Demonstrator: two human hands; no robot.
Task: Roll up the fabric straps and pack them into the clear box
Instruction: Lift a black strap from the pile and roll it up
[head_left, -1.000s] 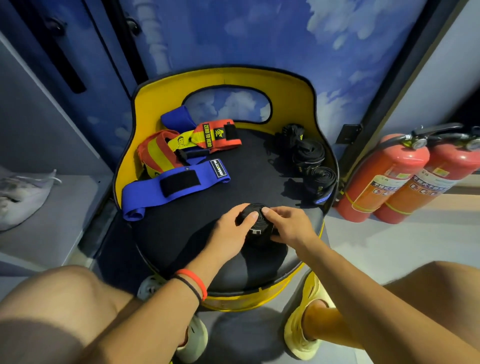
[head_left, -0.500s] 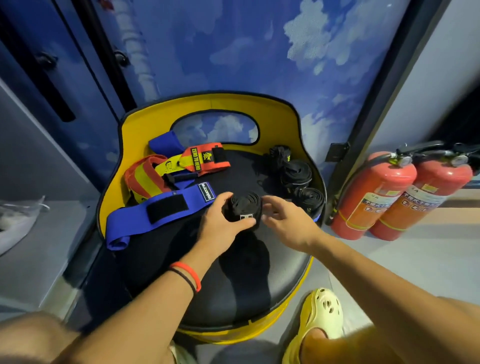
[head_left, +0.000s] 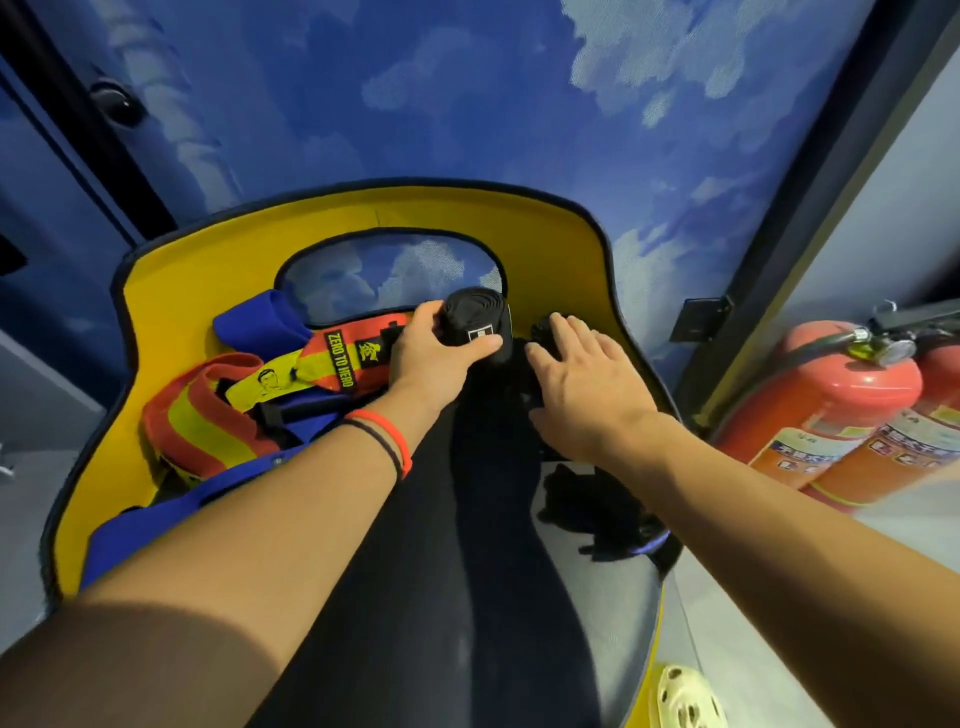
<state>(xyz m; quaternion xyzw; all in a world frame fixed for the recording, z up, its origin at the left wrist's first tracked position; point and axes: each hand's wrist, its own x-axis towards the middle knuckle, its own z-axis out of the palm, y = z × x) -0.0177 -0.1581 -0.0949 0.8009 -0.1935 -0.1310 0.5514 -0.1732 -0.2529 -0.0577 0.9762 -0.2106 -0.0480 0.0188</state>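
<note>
My left hand (head_left: 434, 353) grips a rolled black strap (head_left: 475, 314) and holds it at the back of the black seat (head_left: 467, 545), near the cut-out in the yellow backrest (head_left: 208, 260). With its fingers straight, my right hand (head_left: 582, 379) lies flat over other rolled black straps (head_left: 543, 330) on the seat's right side; most of them are hidden under it. One more black roll (head_left: 597, 509) shows below my right wrist. Unrolled straps lie at the left: a red-and-yellow one (head_left: 208, 415), a red one printed "ZERO TO HERO" (head_left: 353, 356) and blue ones (head_left: 254, 325). No clear box is in view.
Two red fire extinguishers (head_left: 841, 410) stand on the floor to the right of the chair. A blue cloud-patterned wall (head_left: 467, 93) is right behind the backrest. A pale yellow clog (head_left: 685, 696) shows at the bottom right.
My left hand has carried the rolled black strap from the seat's front to its back. My right hand let go of it and moved onto the black rolls at the right.
</note>
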